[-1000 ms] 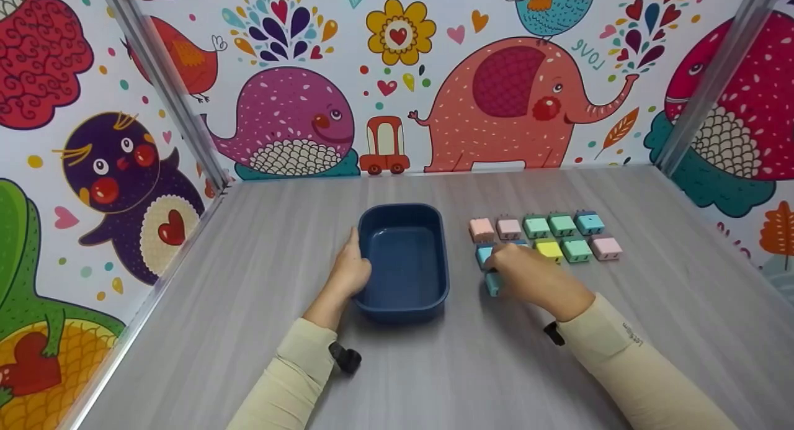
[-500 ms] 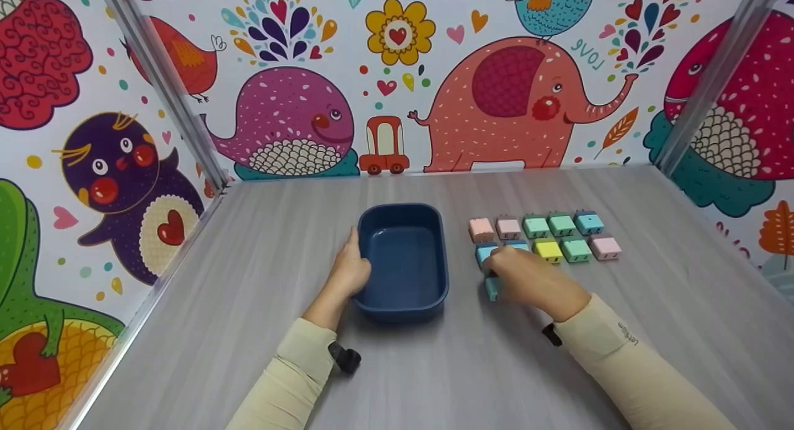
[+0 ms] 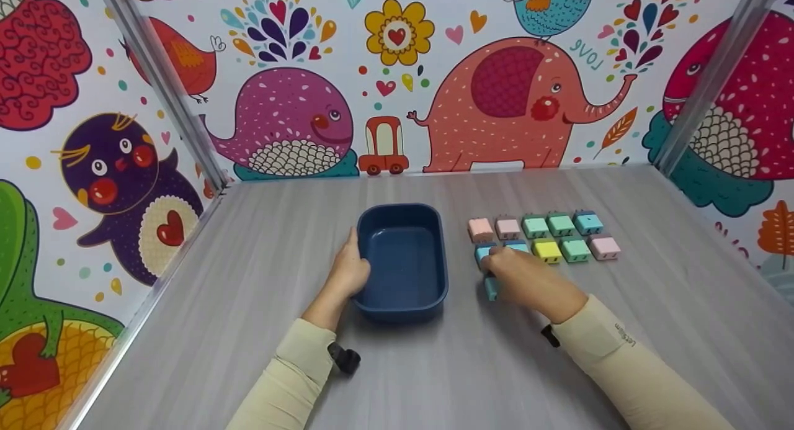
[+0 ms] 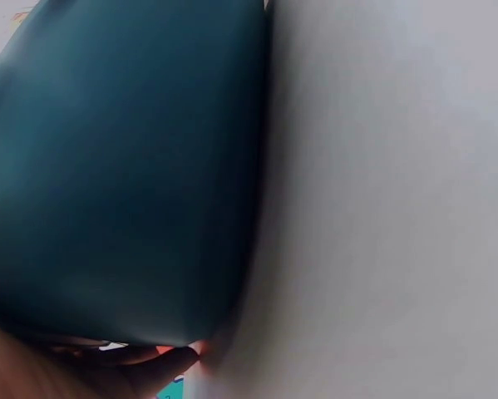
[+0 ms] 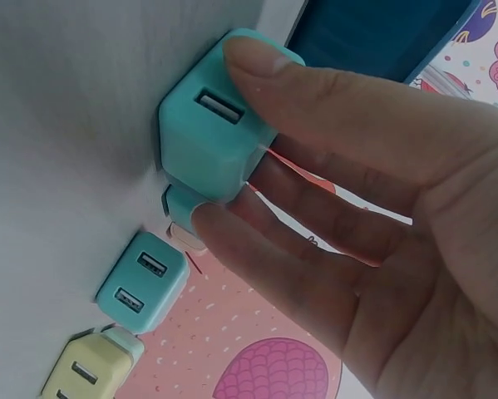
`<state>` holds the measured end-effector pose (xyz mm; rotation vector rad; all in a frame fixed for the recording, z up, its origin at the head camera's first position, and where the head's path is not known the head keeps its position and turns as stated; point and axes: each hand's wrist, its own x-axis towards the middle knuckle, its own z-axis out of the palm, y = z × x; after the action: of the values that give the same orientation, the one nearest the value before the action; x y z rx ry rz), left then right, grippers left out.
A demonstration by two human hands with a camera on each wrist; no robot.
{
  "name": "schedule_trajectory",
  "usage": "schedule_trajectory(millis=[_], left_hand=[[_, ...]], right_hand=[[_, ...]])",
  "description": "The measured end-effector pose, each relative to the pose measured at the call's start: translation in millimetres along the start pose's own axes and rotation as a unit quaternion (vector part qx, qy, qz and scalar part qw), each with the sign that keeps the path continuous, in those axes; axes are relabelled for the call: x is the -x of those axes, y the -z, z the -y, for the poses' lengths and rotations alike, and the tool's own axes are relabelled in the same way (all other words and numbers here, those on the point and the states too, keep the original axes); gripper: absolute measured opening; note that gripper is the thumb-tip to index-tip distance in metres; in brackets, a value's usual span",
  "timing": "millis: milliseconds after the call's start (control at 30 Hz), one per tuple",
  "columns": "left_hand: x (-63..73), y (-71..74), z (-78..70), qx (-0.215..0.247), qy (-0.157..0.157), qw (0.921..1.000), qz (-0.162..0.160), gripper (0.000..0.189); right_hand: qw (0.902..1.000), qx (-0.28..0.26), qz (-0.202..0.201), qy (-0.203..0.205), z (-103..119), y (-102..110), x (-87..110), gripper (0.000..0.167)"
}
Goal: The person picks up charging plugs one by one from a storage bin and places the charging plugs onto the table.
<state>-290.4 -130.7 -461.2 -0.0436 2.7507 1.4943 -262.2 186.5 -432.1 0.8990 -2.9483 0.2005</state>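
Barely anything moved in the last second: my right hand point(image 3: 527, 280) slid a touch left and toward me, taking the teal charger point(image 5: 211, 129) with it; left hand point(image 3: 348, 270) and blue bin point(image 3: 403, 306) unchanged.

Right grip: closed on the teal charger; thumb and a finger pinch opposite faces, USB port facing the wrist camera; in the head view it pokes out below my fingers point(image 3: 492, 287), at the near left corner of the charger grid, between grid and bin; it looks just off the desk point(image 3: 248, 244), though I can't tell for sure.

Left grip: fingers straight, pressed flat against the bin's left wall; likely bracing so the bin doesn't skate on the smooth desk; left wrist view shows only the bin wall point(image 4: 124, 166) up close.

Remaining chargers sit in two tidy rows right of the bin: pink pair point(image 3: 494, 229), green pair point(image 3: 548, 224), a blue one point(image 3: 588, 222) at the back; yellow point(image 3: 548, 250), green, pink in front, plus a blue one point(image 5: 142, 280) just beside the one I hold; bin interior looks bare.
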Motion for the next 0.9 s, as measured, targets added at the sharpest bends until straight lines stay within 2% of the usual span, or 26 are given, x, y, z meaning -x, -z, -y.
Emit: schedule_trajectory(millis=[133,233,467,633,733,900], left_hand=[[0.6,0.2,-0.2,0.002,0.007,1.0000,0.006,0.080],[0.5,0.4,-0.5,0.001,0.010,0.9999,0.008,0.080],[0.5,0.9,-0.9,-0.004,0.008,1.0000,0.004,0.080],[0.4,1.1,-0.9,-0.006,0.004,1.0000,0.000,0.079],[0.4,1.3,-0.7,-0.004,0.002,1.0000,0.000,0.080],[0.6,0.7,-1.1,0.000,0.002,1.0000,0.001,0.079]], right_hand=[[0.9996,-0.009,0.018,-0.017,0.4,3.7,-0.1,0.041],[0.9996,-0.015,0.013,-0.021,-1.5,9.6,0.9,0.051],[0.9972,-0.014,-0.072,-0.012,-13.9,26.1,5.9,0.040],[0.9936,-0.027,-0.105,-0.030,-22.6,38.6,9.0,0.045],[0.9929,-0.035,-0.102,-0.050,-31.7,45.8,11.3,0.050],[0.9916,-0.057,-0.066,-0.096,-54.8,55.2,17.1,0.065]])
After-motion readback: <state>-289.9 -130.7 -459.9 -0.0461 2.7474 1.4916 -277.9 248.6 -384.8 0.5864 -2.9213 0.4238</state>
